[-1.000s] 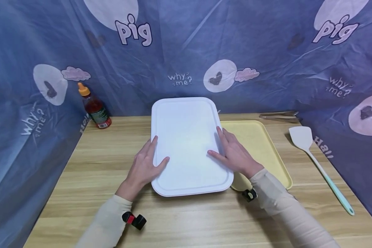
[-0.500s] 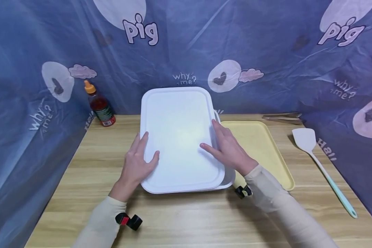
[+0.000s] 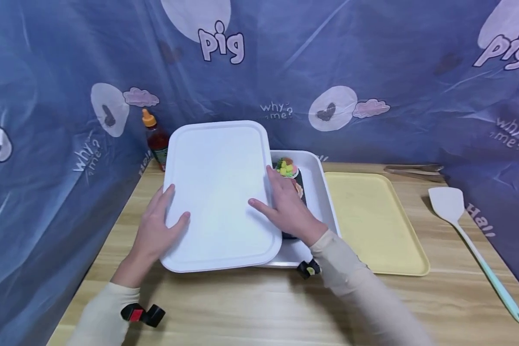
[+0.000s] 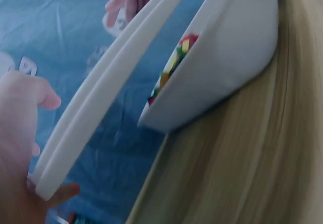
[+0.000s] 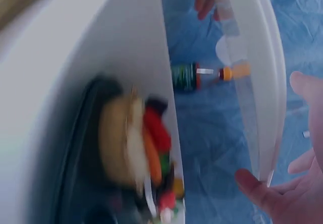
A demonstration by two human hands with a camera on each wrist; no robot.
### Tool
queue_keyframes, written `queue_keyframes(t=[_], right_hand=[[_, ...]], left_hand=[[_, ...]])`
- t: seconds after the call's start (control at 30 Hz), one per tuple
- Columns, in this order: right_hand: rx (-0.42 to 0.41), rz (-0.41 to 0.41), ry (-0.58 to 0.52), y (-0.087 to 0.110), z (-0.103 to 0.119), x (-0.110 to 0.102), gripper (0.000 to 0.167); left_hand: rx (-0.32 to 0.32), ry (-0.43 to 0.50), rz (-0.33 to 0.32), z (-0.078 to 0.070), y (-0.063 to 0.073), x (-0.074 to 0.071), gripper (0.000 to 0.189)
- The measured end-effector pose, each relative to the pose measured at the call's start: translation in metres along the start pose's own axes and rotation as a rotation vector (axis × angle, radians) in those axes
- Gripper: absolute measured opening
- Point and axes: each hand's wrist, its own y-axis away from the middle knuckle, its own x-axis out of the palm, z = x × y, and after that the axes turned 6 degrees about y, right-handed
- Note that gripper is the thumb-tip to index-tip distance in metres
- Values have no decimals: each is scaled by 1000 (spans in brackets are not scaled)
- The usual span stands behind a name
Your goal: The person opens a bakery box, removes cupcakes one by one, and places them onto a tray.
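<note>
A white rectangular lid (image 3: 218, 197) is held up and tilted between both hands. My left hand (image 3: 155, 226) grips its left edge, thumb on top and fingers at the rim. On the right edge, my right hand (image 3: 287, 206) holds it the same way. In the left wrist view the lid stands apart from the white bin (image 4: 222, 57), with a gap between them. The bin, seen partly covered in the head view, holds a dark tray (image 5: 75, 158) with colourful food pieces (image 3: 287, 167). A bun-like piece (image 5: 116, 143) shows blurred in the right wrist view.
A yellow tray (image 3: 372, 221) lies right of the bin. Metal tongs (image 3: 415, 169) rest behind it, and a white spatula (image 3: 447, 204) with a mint handle lies far right. A sauce bottle (image 3: 157, 137) stands back left, partly behind the lid.
Both hands have carried the lid leftward off the bin. The bin's right part and its food pieces have come into view. The head view has turned left.
</note>
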Motion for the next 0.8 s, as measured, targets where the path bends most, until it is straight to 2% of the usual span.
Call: queue_keyframes(t=[0.13, 0.37, 0.5, 0.63, 0.8], right_hand=[[20, 24, -28, -2, 18, 15, 94], [97, 88, -123, -6, 55, 45, 94], [122, 108, -177, -8, 72, 61, 94], [138, 117, -217, -8, 82, 76, 94], [177, 155, -256, -8, 92, 92, 95]], left_hand=[[-15, 13, 31, 17, 3, -14, 77], [-5, -43, 2, 45, 8, -36, 76], [-16, -61, 7, 60, 11, -46, 74], [-53, -72, 41, 72, 14, -52, 75], [-60, -64, 41, 86, 21, -55, 73]])
